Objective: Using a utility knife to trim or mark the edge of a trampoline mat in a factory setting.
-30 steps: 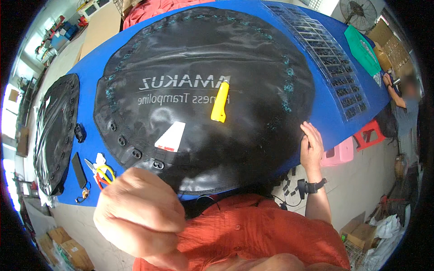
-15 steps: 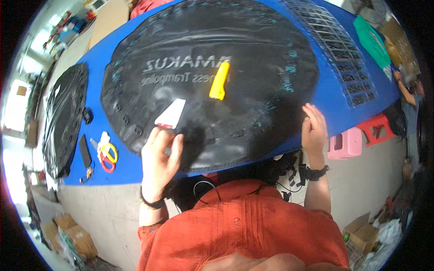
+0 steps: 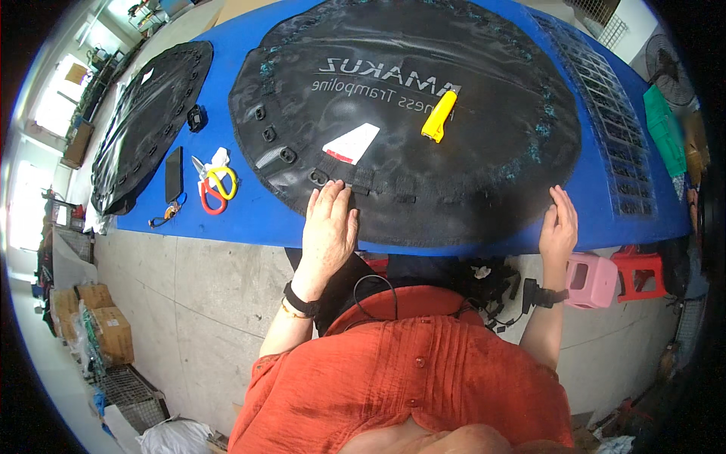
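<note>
A round black trampoline mat (image 3: 423,170) with rings and loops along its rim lies on the blue table, its printed lettering seen reversed. Near its front left edge my left hand (image 3: 329,227) rests flat, fingers stretched out beside a black ring (image 3: 318,178). My right hand (image 3: 560,227) is at the mat's right front edge, fingers straight and close together, holding nothing. On the mat lie a white paper label with a red edge (image 3: 354,144) and a yellow cutter-like tool (image 3: 439,117).
Scissors with red and yellow handles (image 3: 218,185), a dark flat bar (image 3: 174,174) and another black mat (image 3: 155,113) lie at the left. Plastic-wrapped black parts (image 3: 605,98) and green cloth (image 3: 665,132) are at the right. Pink (image 3: 591,280) and red (image 3: 641,275) stools stand beyond.
My left hand was curled over the mat; now its fingers are straightened and laid on the mat's edge. The whole view has shifted, so things appear further right.
</note>
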The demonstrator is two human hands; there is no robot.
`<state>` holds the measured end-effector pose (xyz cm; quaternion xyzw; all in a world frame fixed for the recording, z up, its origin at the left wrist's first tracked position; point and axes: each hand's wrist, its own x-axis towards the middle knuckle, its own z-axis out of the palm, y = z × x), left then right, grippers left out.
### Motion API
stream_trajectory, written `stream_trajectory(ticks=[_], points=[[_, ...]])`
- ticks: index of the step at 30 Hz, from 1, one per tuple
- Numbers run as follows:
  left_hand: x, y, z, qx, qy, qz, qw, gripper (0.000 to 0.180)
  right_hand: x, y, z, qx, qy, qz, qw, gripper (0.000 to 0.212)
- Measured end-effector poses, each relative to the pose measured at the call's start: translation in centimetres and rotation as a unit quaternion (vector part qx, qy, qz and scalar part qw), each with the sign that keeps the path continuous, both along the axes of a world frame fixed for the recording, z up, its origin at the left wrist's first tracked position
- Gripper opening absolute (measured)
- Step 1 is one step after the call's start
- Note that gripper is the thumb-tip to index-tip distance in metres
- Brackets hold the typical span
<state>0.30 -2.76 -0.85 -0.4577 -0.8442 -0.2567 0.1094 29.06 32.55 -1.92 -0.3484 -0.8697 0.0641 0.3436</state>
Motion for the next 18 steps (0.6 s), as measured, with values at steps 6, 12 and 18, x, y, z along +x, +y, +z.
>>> stream_trajectory(ticks=[6,12,18], points=[[-0.1,0.1,-0.8,0.019,0.017,0.004,1.000,0.040,0.0,-0.3,0.1,-0.020,-0.010,-0.024,0.999,0.038],[0.0,0.1,-1.1,0.032,0.016,0.010,0.999,0.043,0.2,0.2,-0.4,-0.014,-0.019,-0.023,0.999,0.038],[0.3,0.4,-0.7,-0.006,0.014,0.001,1.000,0.064,0.2,0.5,-0.7,-0.009,-0.009,-0.012,1.000,0.036]])
